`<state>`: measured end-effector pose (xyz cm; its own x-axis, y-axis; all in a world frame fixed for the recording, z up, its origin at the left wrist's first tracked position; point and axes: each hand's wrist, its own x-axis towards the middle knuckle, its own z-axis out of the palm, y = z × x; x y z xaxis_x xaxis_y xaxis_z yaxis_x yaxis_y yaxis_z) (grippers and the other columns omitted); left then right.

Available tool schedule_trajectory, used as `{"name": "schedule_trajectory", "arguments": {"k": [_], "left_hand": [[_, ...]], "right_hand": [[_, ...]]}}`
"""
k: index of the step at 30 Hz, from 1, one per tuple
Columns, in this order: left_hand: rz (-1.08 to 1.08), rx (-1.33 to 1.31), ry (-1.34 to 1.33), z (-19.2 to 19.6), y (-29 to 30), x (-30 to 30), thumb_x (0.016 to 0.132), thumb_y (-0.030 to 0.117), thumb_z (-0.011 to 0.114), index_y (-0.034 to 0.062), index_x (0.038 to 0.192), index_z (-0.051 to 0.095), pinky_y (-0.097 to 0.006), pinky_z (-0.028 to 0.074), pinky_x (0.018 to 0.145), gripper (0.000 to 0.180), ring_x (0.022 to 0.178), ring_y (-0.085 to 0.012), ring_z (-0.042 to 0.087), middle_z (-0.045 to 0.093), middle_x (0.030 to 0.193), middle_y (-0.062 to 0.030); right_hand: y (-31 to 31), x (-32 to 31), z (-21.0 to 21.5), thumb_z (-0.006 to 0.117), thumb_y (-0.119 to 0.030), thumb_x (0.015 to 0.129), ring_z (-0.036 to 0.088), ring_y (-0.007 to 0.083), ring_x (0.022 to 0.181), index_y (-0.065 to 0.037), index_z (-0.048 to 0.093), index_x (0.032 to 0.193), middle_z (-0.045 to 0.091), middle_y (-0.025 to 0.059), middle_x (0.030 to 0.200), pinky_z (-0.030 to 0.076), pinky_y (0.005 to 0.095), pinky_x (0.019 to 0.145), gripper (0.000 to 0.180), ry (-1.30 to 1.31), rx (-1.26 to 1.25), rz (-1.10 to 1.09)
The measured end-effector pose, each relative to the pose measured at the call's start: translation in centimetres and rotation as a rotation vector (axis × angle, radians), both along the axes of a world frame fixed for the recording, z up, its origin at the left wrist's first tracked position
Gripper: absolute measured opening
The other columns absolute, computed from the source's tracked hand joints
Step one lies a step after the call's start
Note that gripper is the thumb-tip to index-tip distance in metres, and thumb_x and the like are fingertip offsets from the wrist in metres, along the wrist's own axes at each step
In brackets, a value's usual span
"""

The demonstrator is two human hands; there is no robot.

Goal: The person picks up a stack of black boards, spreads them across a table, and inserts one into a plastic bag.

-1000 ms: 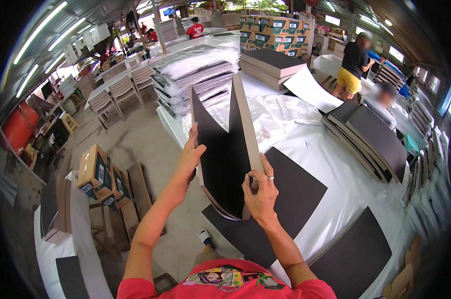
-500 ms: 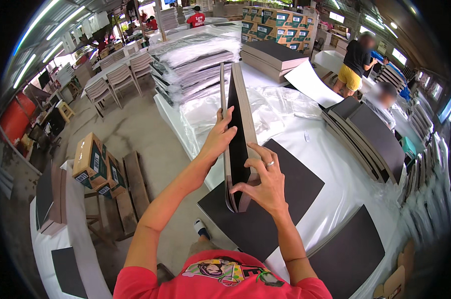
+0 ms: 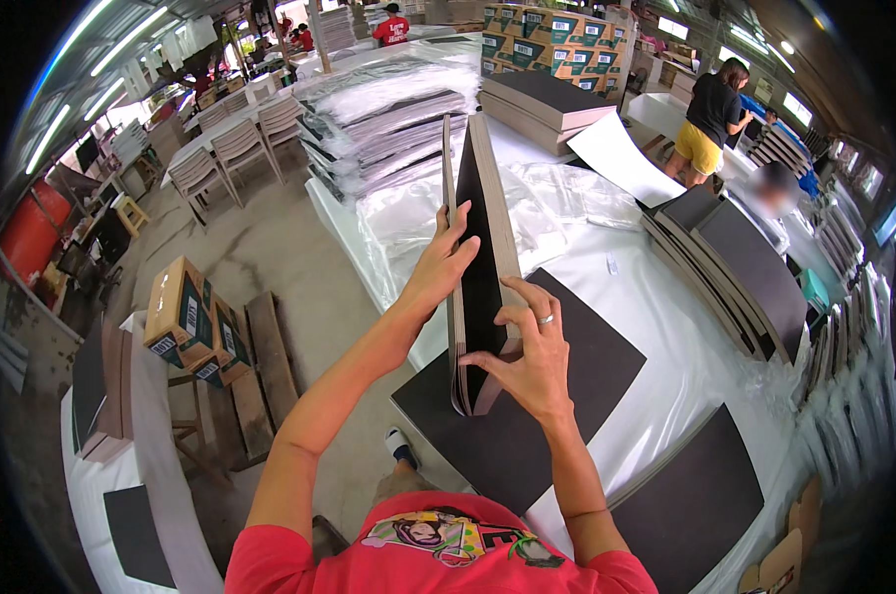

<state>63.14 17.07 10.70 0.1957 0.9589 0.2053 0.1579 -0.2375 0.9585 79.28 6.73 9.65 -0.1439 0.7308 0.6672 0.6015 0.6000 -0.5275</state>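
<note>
A stack of dark boards (image 3: pixel 479 267) is held on edge over the white table (image 3: pixel 665 327), long axis pointing away, clasped by the left hand (image 3: pixel 446 265) and right hand (image 3: pixel 527 358). Brown cartons with white labels (image 3: pixel 552 35) are stacked at the far end; another carton (image 3: pixel 179 315) sits at the left.

The stack of boards (image 3: pixel 479 267) stood on edge shows black faces and pale tan edges. The sheet (image 3: pixel 557 396) lying flat under it is matte black, on a counter (image 3: pixel 665 327) covered in white. The person's shirt (image 3: pixel 438 549) is bright red with a multicoloured print. A silver ring (image 3: pixel 546 319) glints on the right hand (image 3: pixel 532 361). Cardboard boxes (image 3: pixel 186 317) by the floor are brown with dark green panels. A red barrel (image 3: pixel 27 233) stands at the far left.
</note>
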Motion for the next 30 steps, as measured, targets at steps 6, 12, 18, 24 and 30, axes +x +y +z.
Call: {"name": "schedule_trajectory", "arguments": {"k": [6, 12, 18, 24, 30], "left_hand": [[-0.012, 0.045, 0.025, -0.14, 0.25, -0.23, 0.094, 0.034, 0.052, 0.0172, 0.149, 0.03, -0.036, 0.028, 0.11, 0.061, 0.142, -0.0308, 0.025, 0.002, 0.158, -0.0191], [-0.011, 0.048, 0.055, -0.35, 0.58, -0.39, 0.094, 0.034, 0.052, 0.017, 0.149, 0.029, -0.036, 0.029, 0.109, 0.062, 0.141, -0.0309, 0.025, 0.002, 0.158, -0.0187], [-0.021, 0.053, 0.056, -0.42, 0.58, -0.52, 0.094, 0.033, 0.051, 0.017, 0.15, 0.027, -0.036, 0.03, 0.109, 0.062, 0.142, -0.0315, 0.024, 0.001, 0.158, -0.0203], [-0.013, 0.046, 0.064, -0.1, 0.29, -0.38, 0.094, 0.033, 0.051, 0.0174, 0.15, 0.027, -0.036, 0.03, 0.108, 0.062, 0.142, -0.0318, 0.024, 0.0, 0.158, -0.0204], [-0.022, 0.027, 0.046, 0.28, 0.06, -0.21, 0.095, 0.033, 0.05, 0.0176, 0.149, 0.029, -0.035, 0.031, 0.107, 0.061, 0.14, -0.0313, 0.026, 0.002, 0.158, -0.0196]], "right_hand": [[-0.12, 0.21, 0.24, 0.087, -0.033, 0.058, 0.045, 0.032, 0.118, -0.014, 0.055, 0.095, 0.047, 0.0008, 0.133, 0.057, 0.0411, 0.069, 0.053, -0.021, -0.011, 0.02], [-0.11, 0.41, 0.32, 0.087, -0.033, 0.058, 0.045, 0.0313, 0.118, -0.013, 0.055, 0.095, 0.048, 0.0011, 0.132, 0.057, 0.0412, 0.07, 0.052, -0.01, -0.012, 0.024], [-0.24, 0.31, 0.46, 0.087, -0.033, 0.058, 0.045, 0.0315, 0.118, -0.013, 0.055, 0.094, 0.048, 0.0016, 0.132, 0.057, 0.0414, 0.071, 0.052, 0.0, -0.029, 0.023], [-0.19, 0.36, 0.4, 0.087, -0.033, 0.059, 0.045, 0.0315, 0.119, -0.013, 0.055, 0.094, 0.048, 0.002, 0.132, 0.057, 0.0417, 0.072, 0.052, 0.0, -0.02, 0.029], [-0.39, 0.57, 0.62, 0.086, -0.021, 0.06, 0.051, 0.0301, 0.112, -0.012, 0.057, 0.096, 0.05, 0.0062, 0.132, 0.055, 0.0368, 0.075, 0.047, 0.04, -0.011, 0.069]]}}
